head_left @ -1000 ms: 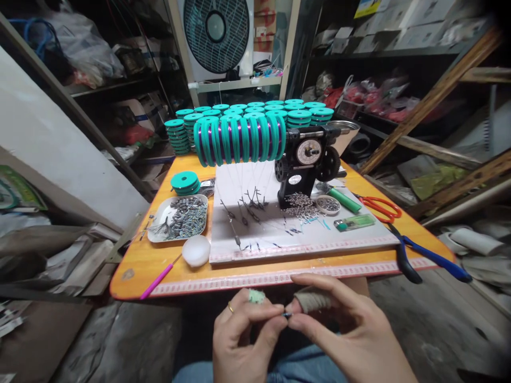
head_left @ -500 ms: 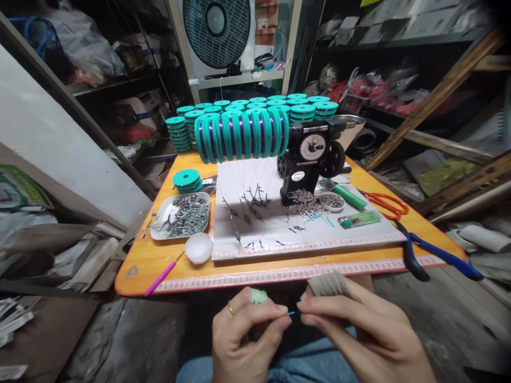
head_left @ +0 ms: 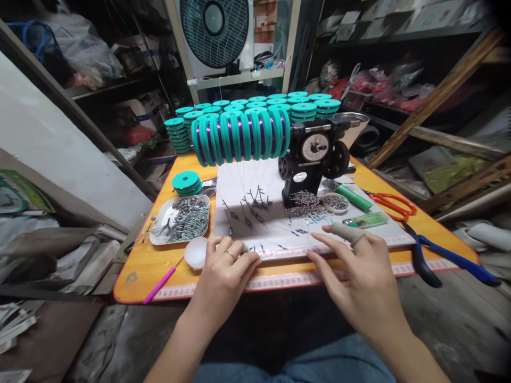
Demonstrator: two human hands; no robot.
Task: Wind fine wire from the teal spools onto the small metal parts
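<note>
My left hand [head_left: 227,271] is over the front edge of the white board [head_left: 275,234], thumb and forefinger pressed together; anything between them is too small to make out. My right hand [head_left: 355,266] reaches over the board's front right with fingers apart and holds nothing. Its fingertips are near small blue tube pieces [head_left: 319,219]. Short dark-and-blue bits [head_left: 299,232] lie left of them. Dark fishing-float stoppers or weights on thin lines [head_left: 247,219] hang from a row of teal spools [head_left: 241,135] onto the board.
A black winder with a dial [head_left: 315,151] stands behind small metal beads [head_left: 305,202] and a bead dish [head_left: 336,202]. At left are a tray of grey parts [head_left: 155,239], a white cup [head_left: 195,254] and a pink-handled tool [head_left: 159,284]. Orange scissors [head_left: 393,205] and blue-handled pliers [head_left: 455,258] lie right.
Both hands have moved from above the lap up to the board and apart. The right fingers have opened from their pinch; the thin blue piece between the hands is no longer visible.
</note>
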